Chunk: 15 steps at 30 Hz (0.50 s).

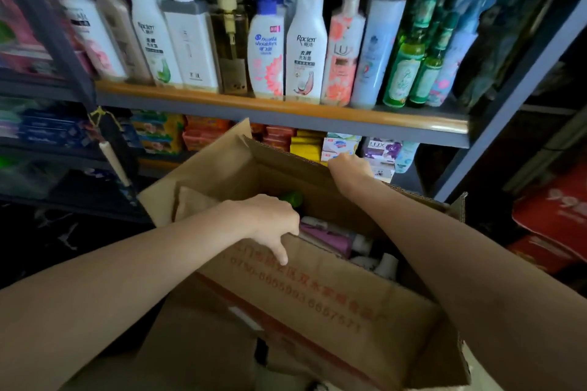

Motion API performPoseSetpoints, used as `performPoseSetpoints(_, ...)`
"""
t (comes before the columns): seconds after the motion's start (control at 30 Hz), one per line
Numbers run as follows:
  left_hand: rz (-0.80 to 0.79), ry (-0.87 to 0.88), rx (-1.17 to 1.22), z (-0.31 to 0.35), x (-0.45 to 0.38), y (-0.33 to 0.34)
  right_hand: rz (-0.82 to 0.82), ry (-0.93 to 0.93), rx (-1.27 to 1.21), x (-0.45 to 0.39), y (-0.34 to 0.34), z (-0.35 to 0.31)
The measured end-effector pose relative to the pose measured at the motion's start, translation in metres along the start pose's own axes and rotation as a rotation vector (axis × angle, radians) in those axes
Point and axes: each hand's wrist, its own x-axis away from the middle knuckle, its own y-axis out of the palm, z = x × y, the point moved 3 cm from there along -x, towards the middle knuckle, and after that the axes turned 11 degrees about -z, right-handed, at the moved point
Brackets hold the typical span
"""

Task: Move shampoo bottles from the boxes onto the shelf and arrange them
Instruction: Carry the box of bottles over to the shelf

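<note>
Box [317, 292]: we see brown cardboard, flaps up, red print on its near flap, below the shelf [286, 108].
Bottles in box [330, 240]: a pink one and white ones lying flat, a green cap behind our left hand.
Shelf bottles [306, 47]: upright row, mostly white, some pink and green.
Left hand [270, 222]: gripping the near flap, thumb outside.
Right hand [349, 168]: clasping the far flap's edge.
</note>
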Motion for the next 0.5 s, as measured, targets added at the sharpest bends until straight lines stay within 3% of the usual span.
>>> performPoseSetpoints(0.33, 0.077, 0.010, 0.207, 0.000, -0.028, -0.030, 0.040, -0.208, 0.171, -0.049, -0.022, -0.017)
performPoseSetpoints(0.5, 0.122, 0.018, 0.168, 0.003, -0.025, -0.024, 0.071, -0.179, 0.185, -0.044, -0.020, -0.018)
